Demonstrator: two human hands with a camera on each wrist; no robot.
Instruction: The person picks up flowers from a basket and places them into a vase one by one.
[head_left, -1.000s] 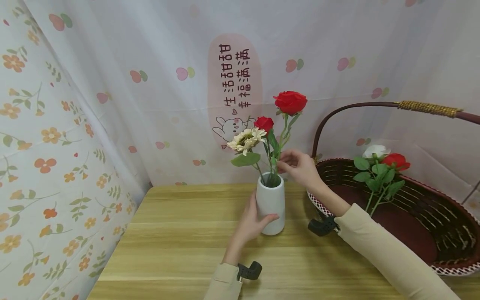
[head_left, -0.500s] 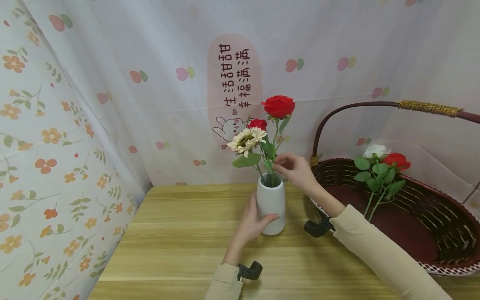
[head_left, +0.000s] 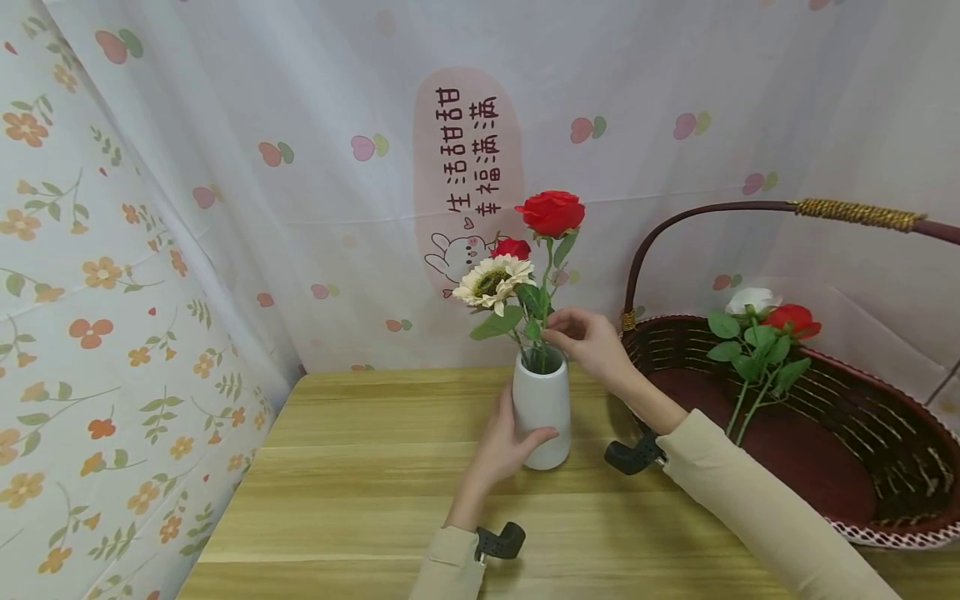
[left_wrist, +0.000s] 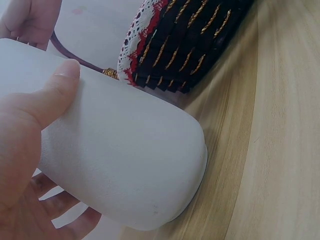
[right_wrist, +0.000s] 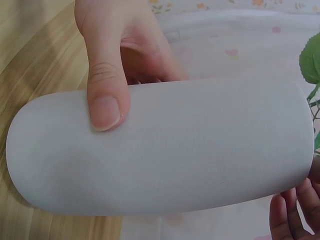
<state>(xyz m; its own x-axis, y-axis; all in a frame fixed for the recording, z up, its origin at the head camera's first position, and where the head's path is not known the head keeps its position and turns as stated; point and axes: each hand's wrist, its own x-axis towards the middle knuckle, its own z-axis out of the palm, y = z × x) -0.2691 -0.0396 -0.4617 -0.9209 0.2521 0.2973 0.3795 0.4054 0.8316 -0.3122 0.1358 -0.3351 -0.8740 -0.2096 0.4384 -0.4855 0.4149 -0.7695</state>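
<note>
A pale printed cloth [head_left: 322,217] hangs behind a wood-grain surface [head_left: 337,467], on which a white vase [head_left: 542,417] stands upright. The left hand [head_left: 504,442] is wrapped around the vase, its thumb across the front. Just above and to the right of the vase's mouth, the right hand [head_left: 588,346] is curled in, thumb and fingers seeming to pinch the green stem of a large red rose [head_left: 551,213], whose bloom stands highest above the vase. A smaller red flower [head_left: 512,248] and a cream flower [head_left: 491,283] also show above the vase, towards its left. To the vase's right is a woven basket [head_left: 810,458] with a white rose [head_left: 753,302] in it. The step in hand looks like settling the large red rose; the next move would call for a gentle release, with the vase kept steady. Compared with one second earlier, that bloom has shifted left, nearer the cream flower, and the right hand has moved with it; the left hand has stayed put.
</note>
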